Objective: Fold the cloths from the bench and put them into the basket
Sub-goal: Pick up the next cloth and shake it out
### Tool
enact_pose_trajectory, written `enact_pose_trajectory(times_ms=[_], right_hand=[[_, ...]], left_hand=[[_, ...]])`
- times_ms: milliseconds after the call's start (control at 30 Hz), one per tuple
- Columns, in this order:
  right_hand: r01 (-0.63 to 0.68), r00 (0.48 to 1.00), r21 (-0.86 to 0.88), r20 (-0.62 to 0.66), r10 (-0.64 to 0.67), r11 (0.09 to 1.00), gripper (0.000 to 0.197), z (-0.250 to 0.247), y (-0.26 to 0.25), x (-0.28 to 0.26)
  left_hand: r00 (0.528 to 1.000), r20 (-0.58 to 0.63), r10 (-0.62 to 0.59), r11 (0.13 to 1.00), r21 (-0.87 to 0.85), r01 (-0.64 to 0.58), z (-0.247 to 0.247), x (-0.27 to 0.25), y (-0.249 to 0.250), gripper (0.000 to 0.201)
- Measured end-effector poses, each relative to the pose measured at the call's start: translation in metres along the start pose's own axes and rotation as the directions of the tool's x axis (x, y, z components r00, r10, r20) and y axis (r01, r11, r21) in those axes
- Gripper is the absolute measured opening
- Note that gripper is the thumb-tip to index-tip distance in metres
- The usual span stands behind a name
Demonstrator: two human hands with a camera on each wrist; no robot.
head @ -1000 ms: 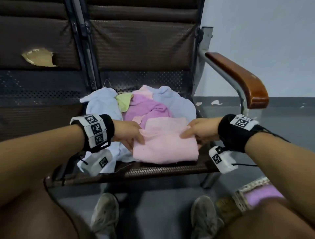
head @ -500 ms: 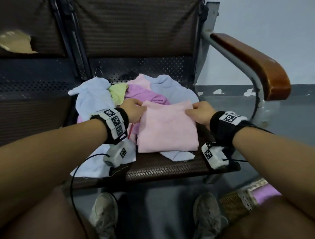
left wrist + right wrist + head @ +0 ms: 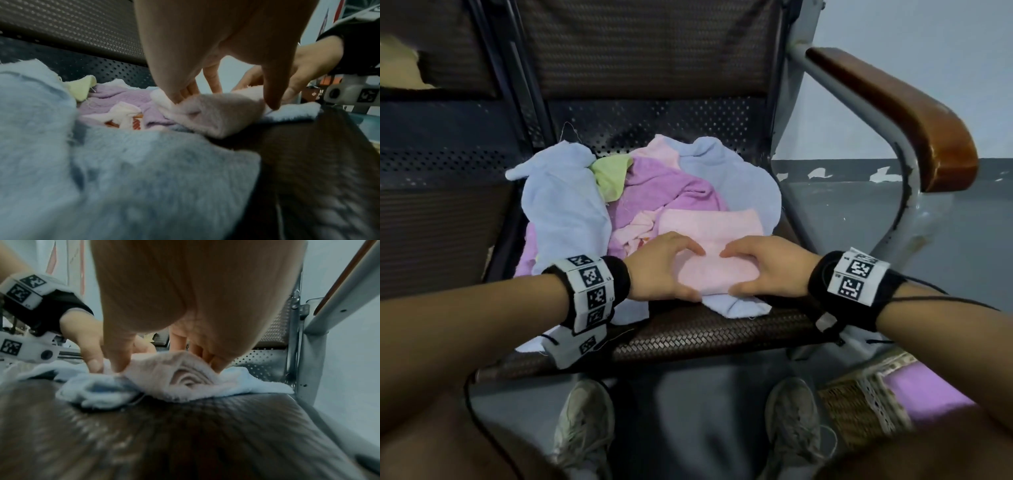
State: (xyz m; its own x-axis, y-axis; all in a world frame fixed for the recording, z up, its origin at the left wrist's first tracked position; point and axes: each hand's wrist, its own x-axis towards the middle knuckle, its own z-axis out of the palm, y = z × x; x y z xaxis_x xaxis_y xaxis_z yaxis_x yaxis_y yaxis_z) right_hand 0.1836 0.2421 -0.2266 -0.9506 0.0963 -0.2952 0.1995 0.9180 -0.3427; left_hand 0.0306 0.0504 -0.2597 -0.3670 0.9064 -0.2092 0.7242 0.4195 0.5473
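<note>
Pink cloth [image 3: 717, 263] gripped between both hands, bench [image 3: 709, 334]

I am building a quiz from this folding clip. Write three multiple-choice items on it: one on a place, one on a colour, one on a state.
1. Where is the basket?
A. On the floor by the person's right foot
B. On the bench seat
C. On the armrest

2. What colour is the folded cloth under both hands?
A. Green
B. Light pink
C. Black

3. What are the left hand and right hand doing?
A. Hanging idle, clear of the cloths
B. Both gripping the folded cloth on the bench seat
C. Holding the basket

Answers:
1. A, the head view shows it low at the right beside the shoe.
2. B, it is pale pink, lying on a blue cloth.
3. B, fingers on top and thumbs at its near edge pinch it from both sides.
</note>
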Motion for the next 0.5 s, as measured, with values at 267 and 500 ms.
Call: enact_pose_trajectory(times_ms=[267,500], right_hand=[[-0.021,0.98,0.012,-0.196,0.023,1.0,0.013,-0.007,0.001,0.001],[-0.079,0.921,0.422,-0.317,0.228,0.903,0.024,-0.025,0.004,0.006]], left_hand=[[0.977,-0.212,-0.022,1.0,0.016,0.026,0.001,0.001,-0.005,0.041],[0.914,-0.283,-0.291,0.887,-0.438,0.147,-0.019,0.007,-0.014,0.02]])
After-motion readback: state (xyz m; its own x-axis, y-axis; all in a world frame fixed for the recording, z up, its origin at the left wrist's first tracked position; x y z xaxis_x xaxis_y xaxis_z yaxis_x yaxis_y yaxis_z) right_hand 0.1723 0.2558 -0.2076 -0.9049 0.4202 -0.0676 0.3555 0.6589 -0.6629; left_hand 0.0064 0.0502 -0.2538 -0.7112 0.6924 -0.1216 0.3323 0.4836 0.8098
